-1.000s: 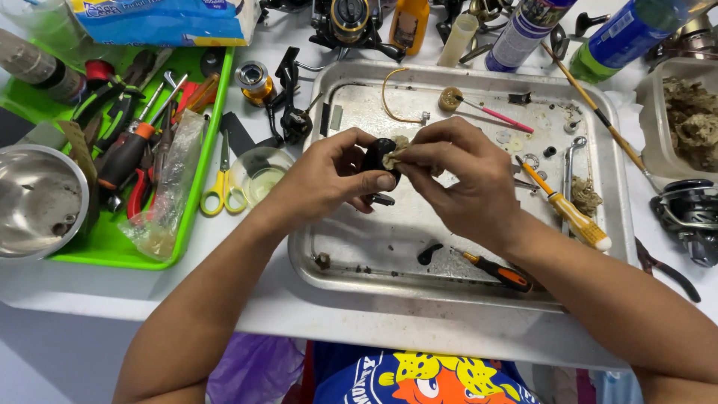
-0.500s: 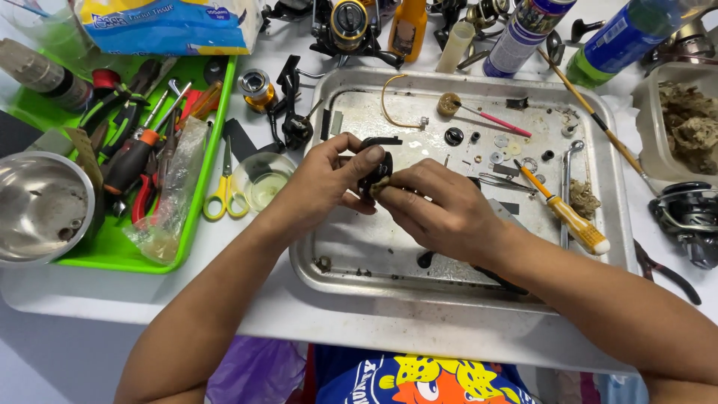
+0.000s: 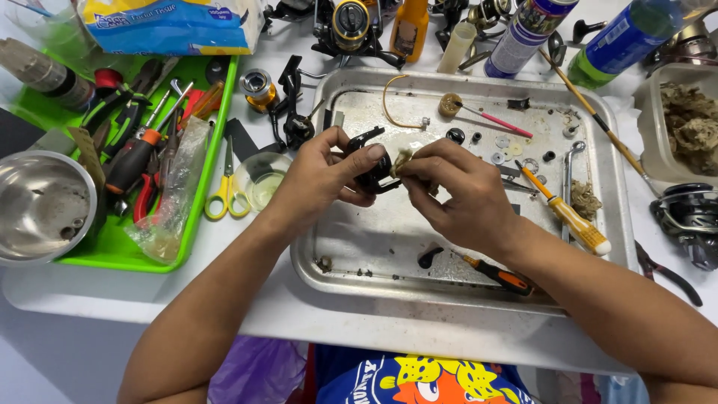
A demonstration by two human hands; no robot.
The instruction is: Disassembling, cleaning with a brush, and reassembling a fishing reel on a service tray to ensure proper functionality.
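Over a steel tray [image 3: 606,247] my left hand [image 3: 318,183] grips a black fishing reel body [image 3: 370,166], thumb across its top. My right hand [image 3: 456,196] pinches a small wad of pale tissue [image 3: 402,158] against the reel's right side. Small washers and screws [image 3: 516,153] lie loose on the tray beyond my right hand. A yellow-handled screwdriver [image 3: 572,217] lies to the right of my right hand, and a small orange-and-black screwdriver [image 3: 501,275] lies below my wrist.
A green tray [image 3: 196,202] of pliers and screwdrivers sits at left, with a steel bowl [image 3: 41,206], yellow scissors [image 3: 224,191] and a clear cup [image 3: 262,179] nearby. Spray cans [image 3: 523,34], bottles and reel parts line the back. Another reel [image 3: 688,217] lies at right.
Both hands and the reel have drifted a little left and back up over the tray; my right fingers have shifted their pinch on the tissue at the reel.
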